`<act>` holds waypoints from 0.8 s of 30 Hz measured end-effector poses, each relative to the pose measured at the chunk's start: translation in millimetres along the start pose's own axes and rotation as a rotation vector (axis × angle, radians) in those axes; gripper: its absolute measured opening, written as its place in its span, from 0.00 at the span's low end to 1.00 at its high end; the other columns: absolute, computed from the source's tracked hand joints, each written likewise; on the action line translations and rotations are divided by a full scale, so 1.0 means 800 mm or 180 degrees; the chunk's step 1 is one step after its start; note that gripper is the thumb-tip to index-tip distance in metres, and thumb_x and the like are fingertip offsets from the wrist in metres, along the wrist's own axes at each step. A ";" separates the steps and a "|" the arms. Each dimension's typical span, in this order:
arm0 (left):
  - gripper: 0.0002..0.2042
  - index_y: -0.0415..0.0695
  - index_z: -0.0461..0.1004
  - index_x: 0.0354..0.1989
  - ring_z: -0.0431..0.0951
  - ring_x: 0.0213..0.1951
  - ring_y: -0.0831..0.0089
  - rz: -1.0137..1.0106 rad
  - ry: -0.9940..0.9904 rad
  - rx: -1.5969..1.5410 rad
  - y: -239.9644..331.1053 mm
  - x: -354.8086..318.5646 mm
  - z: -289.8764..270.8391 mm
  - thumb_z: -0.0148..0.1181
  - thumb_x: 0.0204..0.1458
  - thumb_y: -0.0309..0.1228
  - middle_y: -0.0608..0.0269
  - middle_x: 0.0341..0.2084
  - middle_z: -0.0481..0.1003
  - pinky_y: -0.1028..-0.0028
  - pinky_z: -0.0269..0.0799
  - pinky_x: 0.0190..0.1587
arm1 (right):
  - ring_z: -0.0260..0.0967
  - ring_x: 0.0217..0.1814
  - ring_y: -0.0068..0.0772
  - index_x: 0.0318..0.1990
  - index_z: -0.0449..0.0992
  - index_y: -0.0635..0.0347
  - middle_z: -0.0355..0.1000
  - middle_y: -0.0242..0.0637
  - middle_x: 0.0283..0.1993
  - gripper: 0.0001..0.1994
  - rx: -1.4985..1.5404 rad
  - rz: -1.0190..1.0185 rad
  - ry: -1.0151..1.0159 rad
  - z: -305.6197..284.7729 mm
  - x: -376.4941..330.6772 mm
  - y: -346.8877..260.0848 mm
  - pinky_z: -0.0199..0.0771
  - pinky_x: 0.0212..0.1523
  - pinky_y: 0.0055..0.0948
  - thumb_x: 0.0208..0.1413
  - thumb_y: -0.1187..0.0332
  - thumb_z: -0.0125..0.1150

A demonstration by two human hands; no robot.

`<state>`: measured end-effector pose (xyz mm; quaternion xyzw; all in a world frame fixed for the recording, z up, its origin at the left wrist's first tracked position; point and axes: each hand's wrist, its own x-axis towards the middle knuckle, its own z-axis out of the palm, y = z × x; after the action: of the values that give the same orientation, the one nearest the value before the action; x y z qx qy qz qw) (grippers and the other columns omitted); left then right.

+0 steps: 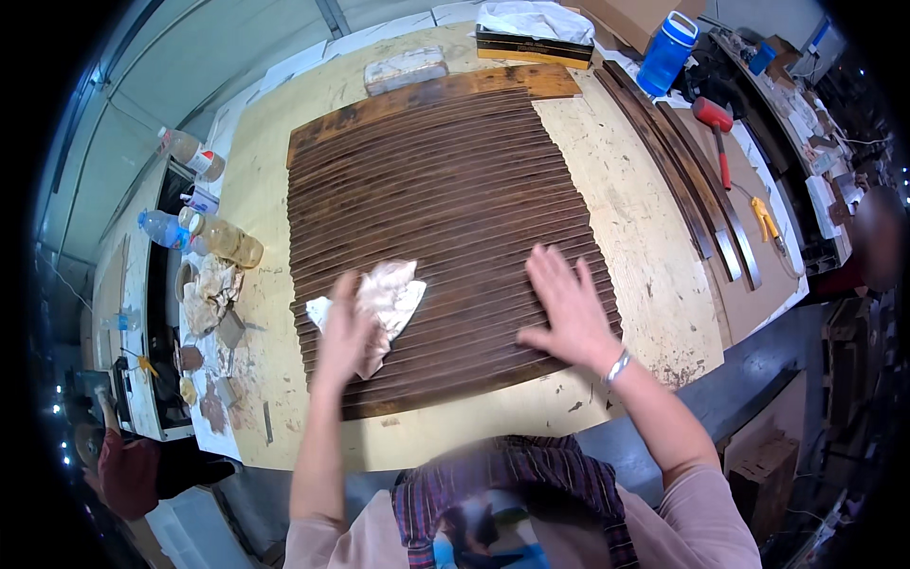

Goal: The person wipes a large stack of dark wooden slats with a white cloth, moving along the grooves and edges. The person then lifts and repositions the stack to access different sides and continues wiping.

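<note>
A dark brown ridged wooden panel (445, 190), its slats running crosswise, lies on the pale plywood tabletop (654, 313) in front of me. My left hand (347, 327) is over the panel's near left part, closed on a crumpled white cloth (391, 294) stained with brown. Part of the cloth sticks out on both sides of that hand. My right hand (572, 308) lies flat at the panel's right side, fingers spread, holding nothing; a metal bracelet is on its wrist. Along the panel's far edge runs a lighter brown board (427, 102).
Bottles (227, 237), a stained rag (210, 296) and small blocks line the left edge. At the far side are a wrapped block (406, 69) and a box (533, 43). Dark wooden strips (678, 161), a red mallet (716, 123), a yellow air gun (764, 220) and a blue jug (668, 54) are rightward.
</note>
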<state>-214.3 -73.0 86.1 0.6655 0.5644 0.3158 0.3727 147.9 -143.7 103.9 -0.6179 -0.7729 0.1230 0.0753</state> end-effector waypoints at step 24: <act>0.21 0.48 0.74 0.59 0.74 0.50 0.48 0.1323 0.0684 0.2765 -0.147 -0.180 -0.081 0.59 0.56 0.21 0.50 0.47 0.74 0.53 0.68 0.57 | 0.47 0.81 0.41 0.75 0.54 0.57 0.50 0.38 0.80 0.65 -0.0025 -0.0153 0.0248 0.076 -0.051 -0.010 0.45 0.78 0.54 0.28 0.37 0.78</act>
<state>-353.2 -195.8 19.9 0.8216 0.5344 0.1858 -0.0705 133.2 -191.0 49.6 -0.6038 -0.7845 0.0939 0.1058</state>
